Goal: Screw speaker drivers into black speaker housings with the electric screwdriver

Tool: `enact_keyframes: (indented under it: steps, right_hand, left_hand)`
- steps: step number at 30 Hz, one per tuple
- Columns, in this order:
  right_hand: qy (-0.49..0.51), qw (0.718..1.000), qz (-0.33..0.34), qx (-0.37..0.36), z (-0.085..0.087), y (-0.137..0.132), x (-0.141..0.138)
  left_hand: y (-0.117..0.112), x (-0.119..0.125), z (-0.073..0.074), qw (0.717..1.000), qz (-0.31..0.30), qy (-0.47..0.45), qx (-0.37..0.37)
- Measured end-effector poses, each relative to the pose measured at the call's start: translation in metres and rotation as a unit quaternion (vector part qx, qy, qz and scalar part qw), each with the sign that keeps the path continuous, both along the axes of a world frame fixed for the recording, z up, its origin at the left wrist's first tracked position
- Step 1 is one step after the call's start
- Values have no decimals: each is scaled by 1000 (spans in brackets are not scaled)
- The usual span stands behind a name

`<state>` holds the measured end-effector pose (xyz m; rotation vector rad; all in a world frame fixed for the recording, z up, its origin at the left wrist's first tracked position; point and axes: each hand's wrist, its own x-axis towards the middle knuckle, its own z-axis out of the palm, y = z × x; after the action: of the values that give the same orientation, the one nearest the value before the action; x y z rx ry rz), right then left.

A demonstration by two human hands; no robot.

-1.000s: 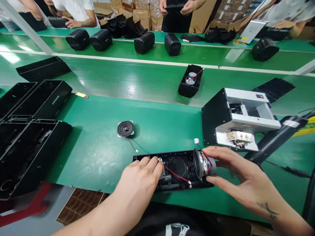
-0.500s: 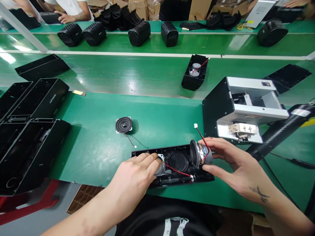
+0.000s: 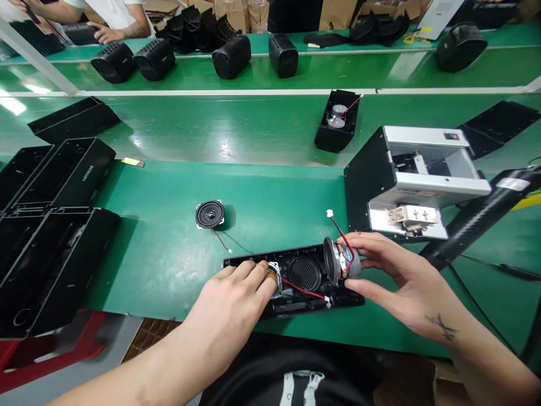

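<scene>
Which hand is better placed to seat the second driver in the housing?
Right hand: it already holds the speaker driver over the housing. The left hand is pressing the other driver.

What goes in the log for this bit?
left hand: pressing driver into speaker housing | right hand: holding speaker driver tilted above housing | spare driver: on table

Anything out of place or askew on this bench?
Only a loose speaker driver lying alone on the green mat, its red-black lead trailing unplugged, left of the open speaker housing. Nothing looks spilled or damaged.
</scene>
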<state>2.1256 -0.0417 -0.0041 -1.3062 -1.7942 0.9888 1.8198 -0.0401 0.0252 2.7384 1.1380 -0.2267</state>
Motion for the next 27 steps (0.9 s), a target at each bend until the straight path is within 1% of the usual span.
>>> enact_keyframes:
  steps: [4, 9, 11, 13, 15, 17, 19, 22, 24, 25, 27]
  right_hand:
    - [-5, 1000, -5, 5, 0, 1, 0]
    - [14, 1000, -5, 10, 1, 1, -2]
    - [19, 1000, -4, 10, 1, 1, -2]
    - [20, 1000, -6, 10, 0, 2, -3]
    - [23, 1000, -7, 10, -1, 3, -3]
    - [25, 1000, -7, 9, -1, 3, -2]
    - [25, 1000, -8, 10, 1, 2, -1]
    - [35, 999, -4, 10, 6, -2, 1]
    - [46, 999, 1, 9, 9, -5, 3]
    - [47, 999, 5, 10, 11, -6, 3]
    - [37, 999, 14, 15, 13, -7, 3]
  left_hand:
    - [3, 2, 3, 999, -16, 34, -16]
    - [4, 5, 5, 998, -24, 63, 0]
    - [4, 7, 11, 997, -31, 68, 5]
    - [5, 13, 20, 997, -44, 61, 17]
    - [8, 23, 29, 997, -59, 52, 21]
    - [12, 39, 32, 996, -78, 52, 5]
    - [18, 55, 26, 992, -109, 56, -22]
    - [26, 74, 9, 986, -149, 55, -44]
    - [30, 79, 1, 984, -164, 47, -45]
    - [31, 79, -1, 984, -169, 42, -44]
    - [31, 75, 0, 984, -172, 30, -40]
